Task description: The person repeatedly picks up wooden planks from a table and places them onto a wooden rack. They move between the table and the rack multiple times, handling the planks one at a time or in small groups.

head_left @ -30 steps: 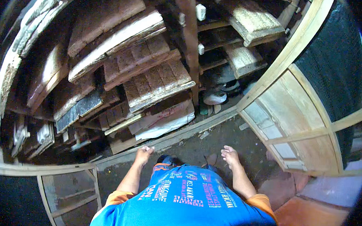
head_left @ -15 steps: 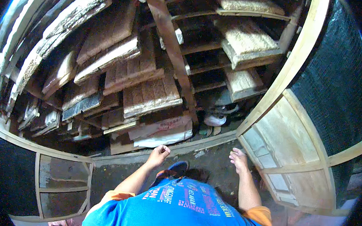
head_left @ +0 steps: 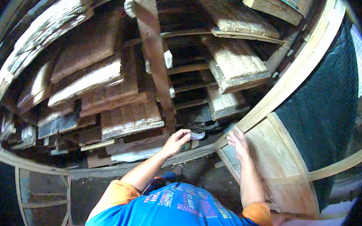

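My left hand (head_left: pixel 176 143) reaches forward with its fingers curled in toward the thumb, and I see nothing in them. Just beyond its fingertips lies a small whitish rounded object (head_left: pixel 197 135) at the foot of the rack, its kind unclear. My right hand (head_left: pixel 239 144) is raised beside the wooden frame of the door (head_left: pixel 278 155), its fingers loosely bent and a little apart. Its fingertips overlap the frame's edge in view; I cannot tell whether they touch. In front of me stands a wooden rack with a thick upright post (head_left: pixel 152 48) and several flat wooden boards (head_left: pixel 131 117).
Boards with a pale, rough top layer (head_left: pixel 238 60) jut from the rack on the right. Dark green mesh (head_left: pixel 316 101) fills the door's upper part. Another framed mesh door (head_left: pixel 42 206) stands low on the left. A low sill (head_left: pixel 186 155) runs along the rack's foot.
My left hand has moved forward and right, closer to the rack's foot. My right hand has come up to the door frame. The view has shifted, so the rack appears farther left and lower.
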